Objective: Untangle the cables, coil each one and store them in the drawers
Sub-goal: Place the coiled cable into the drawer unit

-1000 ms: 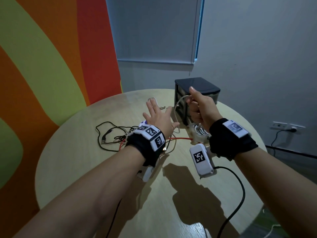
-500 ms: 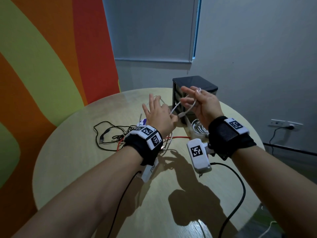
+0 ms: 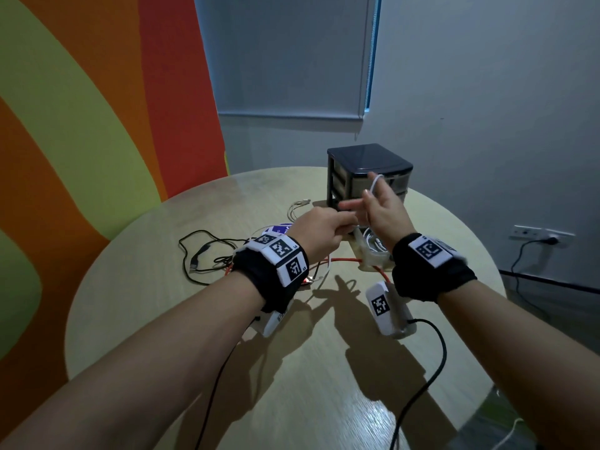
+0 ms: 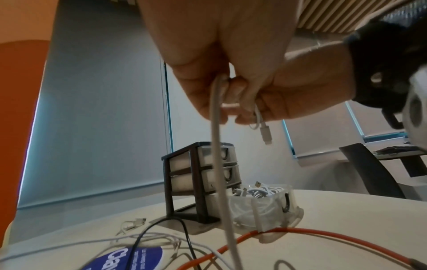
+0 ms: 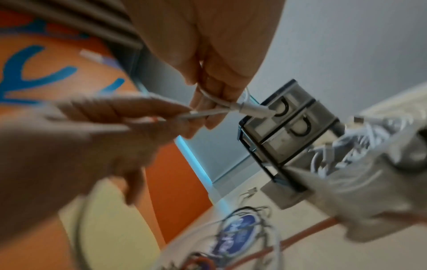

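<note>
white cable (image 4: 217, 146) pinched between both hands, grip blurred, drawer unit (image 3: 357, 177) partly hidden

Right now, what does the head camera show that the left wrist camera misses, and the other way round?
Only the head view shows the whole round table, both wristbands, and the wall socket. Only the left wrist view shows the white cable's plug dangling below the fingers, and white cables filling the open bottom drawer. Both show the left hand and right hand holding the white cable, the drawer unit and the orange cable.
</note>
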Demonstrator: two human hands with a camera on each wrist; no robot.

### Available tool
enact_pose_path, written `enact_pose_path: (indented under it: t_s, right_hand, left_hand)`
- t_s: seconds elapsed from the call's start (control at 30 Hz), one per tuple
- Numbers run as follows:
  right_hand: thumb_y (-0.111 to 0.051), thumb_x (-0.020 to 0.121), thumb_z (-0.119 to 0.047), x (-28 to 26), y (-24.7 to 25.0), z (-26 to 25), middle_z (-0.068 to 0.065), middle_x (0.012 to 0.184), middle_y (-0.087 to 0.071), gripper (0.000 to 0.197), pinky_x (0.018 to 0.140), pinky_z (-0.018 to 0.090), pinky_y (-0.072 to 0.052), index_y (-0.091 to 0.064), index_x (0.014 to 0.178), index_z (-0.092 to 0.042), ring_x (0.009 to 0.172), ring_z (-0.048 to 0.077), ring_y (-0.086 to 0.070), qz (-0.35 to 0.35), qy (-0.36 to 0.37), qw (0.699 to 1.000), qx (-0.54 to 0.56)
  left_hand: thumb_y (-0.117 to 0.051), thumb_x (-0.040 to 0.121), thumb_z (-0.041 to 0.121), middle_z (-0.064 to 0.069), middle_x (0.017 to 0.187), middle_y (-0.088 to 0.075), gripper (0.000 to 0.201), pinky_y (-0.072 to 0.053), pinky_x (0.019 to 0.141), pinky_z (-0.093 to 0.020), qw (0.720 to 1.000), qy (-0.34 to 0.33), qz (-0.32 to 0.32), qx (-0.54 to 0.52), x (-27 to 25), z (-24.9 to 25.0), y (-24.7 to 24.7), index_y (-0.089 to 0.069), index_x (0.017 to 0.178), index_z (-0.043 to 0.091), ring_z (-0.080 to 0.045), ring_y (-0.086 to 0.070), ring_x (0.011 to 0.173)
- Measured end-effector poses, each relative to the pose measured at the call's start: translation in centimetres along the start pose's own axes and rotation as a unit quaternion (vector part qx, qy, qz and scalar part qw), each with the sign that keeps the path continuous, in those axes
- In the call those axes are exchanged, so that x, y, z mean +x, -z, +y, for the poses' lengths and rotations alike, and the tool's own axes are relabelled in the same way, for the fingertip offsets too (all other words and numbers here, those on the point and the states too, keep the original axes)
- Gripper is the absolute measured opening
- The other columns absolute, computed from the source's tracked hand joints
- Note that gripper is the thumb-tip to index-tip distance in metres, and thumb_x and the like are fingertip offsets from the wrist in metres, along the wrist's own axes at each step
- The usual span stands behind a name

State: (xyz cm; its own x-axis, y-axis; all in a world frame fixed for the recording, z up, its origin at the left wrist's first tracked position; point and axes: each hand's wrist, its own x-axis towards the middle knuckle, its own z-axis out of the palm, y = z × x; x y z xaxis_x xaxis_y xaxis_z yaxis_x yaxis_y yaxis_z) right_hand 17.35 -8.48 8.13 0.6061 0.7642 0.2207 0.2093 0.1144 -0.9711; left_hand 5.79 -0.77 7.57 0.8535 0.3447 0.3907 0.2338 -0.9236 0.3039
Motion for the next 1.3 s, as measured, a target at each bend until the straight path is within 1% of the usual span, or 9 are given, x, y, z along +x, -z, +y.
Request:
enact_pose_path:
  t_s: [0.1,0.2,0.43,0.53,0.63,0.77,0.87,1.07,1.3]
  right_hand:
    - [-0.038,0.1,-0.018,-0.4,0.2,0.5,0.01,0.079,-0.06,0.023,0.067,0.032,-0.056,-0.054,0.112,-0.007,0.067,0.02,-0.061,-0.065,-0.012,0.988,-0.139]
    - [-0.038,0.101,-0.018,-1.0,0.6,0.9,0.003,0.057,-0.046,0.035,0.038,0.019,-0.032,-0.055,0.072,-0.009,0.036,0.006,-0.04,-0.109,-0.055,0.98,-0.16]
    - [-0.031,0.095,-0.055,-1.5,2.4,1.2,-0.007,0.039,-0.027,0.061,0.037,0.016,-0.016,-0.051,0.057,-0.012,0.031,0.007,-0.02,-0.152,-0.16,0.975,-0.014]
    - [-0.032,0.09,-0.062,-1.8,2.8,1.2,-0.006,0.04,-0.024,0.062,0.036,0.016,-0.016,-0.039,0.05,-0.014,0.032,0.008,-0.019,-0.18,-0.174,0.968,0.008]
    - [-0.044,0.081,-0.058,-2.0,3.3,1.4,-0.007,0.041,-0.022,0.054,0.034,0.017,-0.018,-0.037,0.044,-0.019,0.034,0.007,-0.017,-0.198,-0.158,0.966,0.06]
    - [-0.043,0.083,-0.047,-2.1,3.6,1.5,-0.01,0.04,-0.019,0.048,0.034,0.017,-0.012,-0.033,0.042,-0.024,0.033,0.005,-0.013,-0.198,-0.152,0.952,0.175]
    - [-0.04,0.086,-0.044,-2.1,3.4,1.2,-0.009,0.044,-0.011,0.048,0.035,0.018,-0.012,-0.034,0.043,-0.025,0.039,0.011,-0.005,-0.203,-0.172,0.93,0.255]
    - [-0.03,0.097,-0.033,-2.1,2.2,0.1,-0.008,0.048,-0.011,0.041,0.033,0.015,-0.023,-0.044,0.062,-0.019,0.038,0.008,-0.008,-0.195,-0.154,0.9,0.358]
    - [-0.036,0.098,-0.007,-2.3,-0.2,-0.8,-0.002,0.069,-0.067,0.013,0.057,0.021,-0.053,-0.046,0.09,-0.01,0.053,0.008,-0.06,-0.17,-0.11,0.915,0.348]
  left_hand:
    - [-0.057,0.091,0.029,-0.005,0.089,-0.067,0.023,-0.047,0.075,-0.034,1.0,0.0,-0.01,-0.001,0.3,-0.1,0.6,-0.068,0.109,0.022,-0.018,-0.057,0.08]
    - [-0.061,0.087,0.039,0.004,0.07,-0.059,0.027,-0.042,0.064,-0.028,0.999,0.035,0.009,-0.024,0.3,-0.1,1.2,-0.068,0.094,0.015,-0.012,-0.051,0.066]
    - [-0.068,0.082,0.032,-0.011,0.075,-0.067,0.018,-0.047,0.067,-0.038,0.956,0.144,0.108,-0.232,-0.4,-2.0,1.6,-0.072,0.081,0.015,-0.028,-0.057,0.071]
    - [-0.076,0.075,0.024,0.0,0.07,-0.066,0.009,-0.046,0.065,-0.025,0.926,0.174,0.061,-0.329,-1.1,-2.0,1.9,-0.073,0.08,0.017,-0.011,-0.055,0.065]
    - [-0.071,0.08,0.02,0.011,0.052,-0.053,0.013,-0.031,0.041,-0.011,0.901,0.206,0.03,-0.381,-1.9,-1.5,2.3,-0.073,0.089,0.01,-0.001,-0.038,0.041]
    - [-0.065,0.084,0.034,-0.004,0.057,-0.037,0.02,-0.021,0.04,-0.019,0.868,0.232,0.059,-0.434,-2.0,-1.5,2.2,-0.074,0.087,0.017,-0.011,-0.023,0.044]
    - [-0.064,0.086,0.034,-0.012,0.075,-0.061,0.019,-0.029,0.05,-0.02,0.889,0.233,0.1,-0.381,-1.5,-1.2,1.3,-0.075,0.087,0.018,-0.009,-0.033,0.049]
    - [-0.051,0.096,0.027,0.007,0.057,-0.049,0.025,-0.036,0.056,-0.024,0.946,0.217,0.073,-0.228,-0.8,-0.1,-0.4,-0.072,0.098,0.014,-0.009,-0.04,0.052]
    - [-0.042,0.094,0.006,-0.028,0.103,-0.061,0.021,-0.048,0.077,-0.041,0.972,0.198,-0.079,-0.101,-0.9,2.0,-1.4,-0.059,0.101,-0.004,-0.04,-0.059,0.096]
